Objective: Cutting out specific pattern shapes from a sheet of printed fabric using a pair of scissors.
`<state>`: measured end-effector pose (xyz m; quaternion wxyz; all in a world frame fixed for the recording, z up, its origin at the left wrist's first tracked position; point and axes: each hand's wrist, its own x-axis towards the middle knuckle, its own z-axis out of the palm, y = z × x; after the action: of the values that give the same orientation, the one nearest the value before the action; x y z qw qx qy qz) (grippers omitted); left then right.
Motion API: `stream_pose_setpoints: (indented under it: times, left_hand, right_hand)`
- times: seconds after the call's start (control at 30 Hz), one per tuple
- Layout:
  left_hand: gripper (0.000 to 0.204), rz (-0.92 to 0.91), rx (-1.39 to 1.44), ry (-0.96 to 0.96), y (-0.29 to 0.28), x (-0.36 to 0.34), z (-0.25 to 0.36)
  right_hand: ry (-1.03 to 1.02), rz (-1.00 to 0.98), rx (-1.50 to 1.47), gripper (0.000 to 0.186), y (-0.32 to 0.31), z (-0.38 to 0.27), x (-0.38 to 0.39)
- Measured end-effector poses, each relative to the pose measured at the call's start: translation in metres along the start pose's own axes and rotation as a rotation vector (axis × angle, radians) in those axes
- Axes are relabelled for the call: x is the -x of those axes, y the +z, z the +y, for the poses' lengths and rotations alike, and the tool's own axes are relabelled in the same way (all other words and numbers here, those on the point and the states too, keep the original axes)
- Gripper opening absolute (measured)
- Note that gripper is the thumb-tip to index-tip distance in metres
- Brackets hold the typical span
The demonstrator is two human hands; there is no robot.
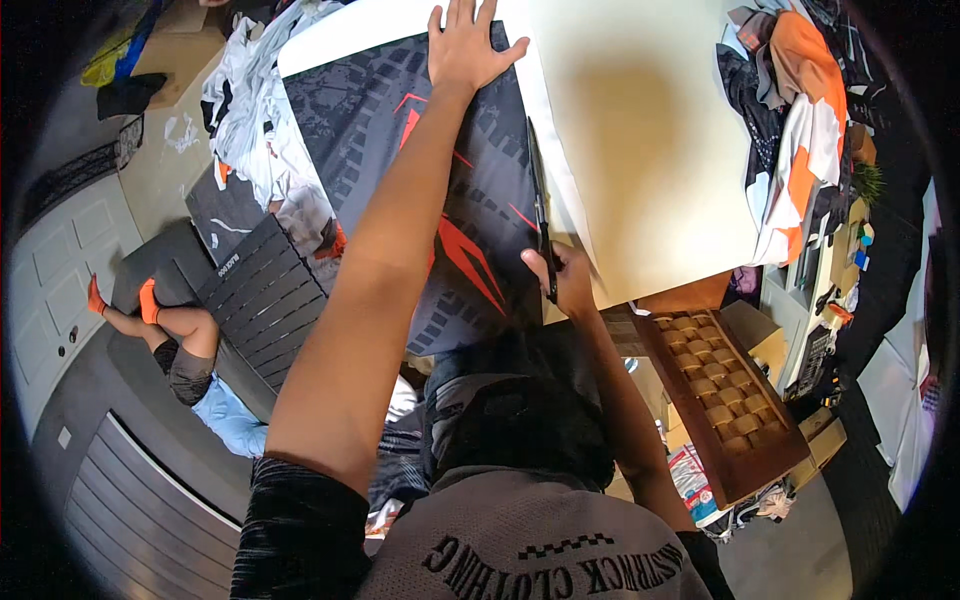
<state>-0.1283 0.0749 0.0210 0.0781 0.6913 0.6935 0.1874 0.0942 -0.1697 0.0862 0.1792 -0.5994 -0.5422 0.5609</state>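
A dark grey printed fabric [345,140] with red streaks and tyre-track marks lies over white sheet material on the table, its near end hanging toward my body. My left hand [468,50] rests flat at the far part of the fabric, fingers spread and thumb out to the right. Along the fabric's right edge, my right hand [568,280] grips the handles of black scissors [541,215]. The blades point away from me, beside the white margin. Whether they are parted is hard to make out.
Piles of white cloth [250,140] and orange-and-white cloth [805,150] flank the cream tabletop [650,130]. At the lower right stands a wooden chair with a woven panel [720,370]. A person in orange socks [190,350] lies on a dark sofa at left.
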Motion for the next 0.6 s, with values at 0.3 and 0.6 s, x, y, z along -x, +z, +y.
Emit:
stream_pose_setpoints:
  times: [0.3,0.6]
  left_hand:
    - [0.085,-0.022,0.002,-0.016,0.000,-0.001,0.000]
    - [0.085,-0.047,-0.031,-0.036,-0.001,-0.002,0.001]
  right_hand:
    - [0.118,-0.073,-0.060,0.036,0.000,0.000,-0.018]
    - [0.082,-0.038,0.017,0.041,0.001,-0.008,-0.023]
